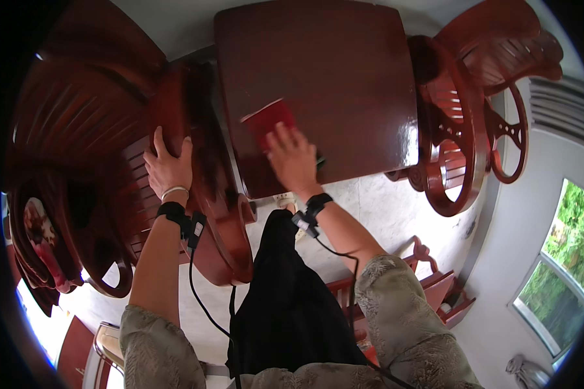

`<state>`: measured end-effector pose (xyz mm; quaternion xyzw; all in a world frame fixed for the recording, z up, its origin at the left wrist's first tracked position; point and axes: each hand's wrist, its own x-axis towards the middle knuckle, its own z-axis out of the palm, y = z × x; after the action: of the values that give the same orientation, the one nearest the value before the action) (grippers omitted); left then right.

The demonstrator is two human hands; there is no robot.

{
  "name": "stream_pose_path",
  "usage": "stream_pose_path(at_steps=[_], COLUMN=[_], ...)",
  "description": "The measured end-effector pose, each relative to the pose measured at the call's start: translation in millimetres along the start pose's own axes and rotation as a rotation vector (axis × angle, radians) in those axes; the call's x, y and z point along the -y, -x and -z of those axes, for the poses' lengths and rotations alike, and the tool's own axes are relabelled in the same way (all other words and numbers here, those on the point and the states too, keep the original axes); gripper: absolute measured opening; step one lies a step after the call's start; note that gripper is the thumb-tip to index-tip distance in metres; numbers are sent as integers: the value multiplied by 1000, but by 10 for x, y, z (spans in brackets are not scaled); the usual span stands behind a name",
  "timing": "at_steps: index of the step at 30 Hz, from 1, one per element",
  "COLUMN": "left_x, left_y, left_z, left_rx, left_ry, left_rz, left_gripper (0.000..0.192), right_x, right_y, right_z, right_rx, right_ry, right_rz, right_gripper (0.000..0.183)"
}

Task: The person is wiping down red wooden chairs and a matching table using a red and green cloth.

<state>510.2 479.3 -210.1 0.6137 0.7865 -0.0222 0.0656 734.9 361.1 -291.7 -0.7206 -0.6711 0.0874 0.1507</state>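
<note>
My right hand (292, 158) lies over a red cloth (271, 120), pressing it against the glossy top of a dark red-brown wooden side table (321, 73). The cloth's far edge sticks out past my fingertips, and a small dark green bit (320, 160) shows beside the palm. On the left, my left hand (169, 163) rests with fingers spread on the broad armrest (168, 107) of a wooden chair. It holds nothing. Both wrists carry black straps with small cabled devices.
A slatted wooden seat (136, 170) adjoins the armrest. Right of the table stands another carved wooden chair (460, 160). Light floor (365, 204) shows below the table edge. A wooden piece of furniture (438, 287) stands behind my right arm, near a window (557, 262). Black cables hang along my arms.
</note>
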Motion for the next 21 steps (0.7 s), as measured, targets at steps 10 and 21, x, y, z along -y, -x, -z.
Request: stream_pose_path(at_steps=[10,21], left_x=[29,-15], left_y=[9,2], left_z=[44,36], left_rx=[22,46], left_ry=[65,87], left_rz=[-11,-5], left_gripper=[75,76], right_x=[-237,-1241], right_y=[-1325,-1791], right_z=[-107,-30], right_rx=[53,-150], right_ry=[104,390], right_rz=[365,-108], right_gripper=[51,58])
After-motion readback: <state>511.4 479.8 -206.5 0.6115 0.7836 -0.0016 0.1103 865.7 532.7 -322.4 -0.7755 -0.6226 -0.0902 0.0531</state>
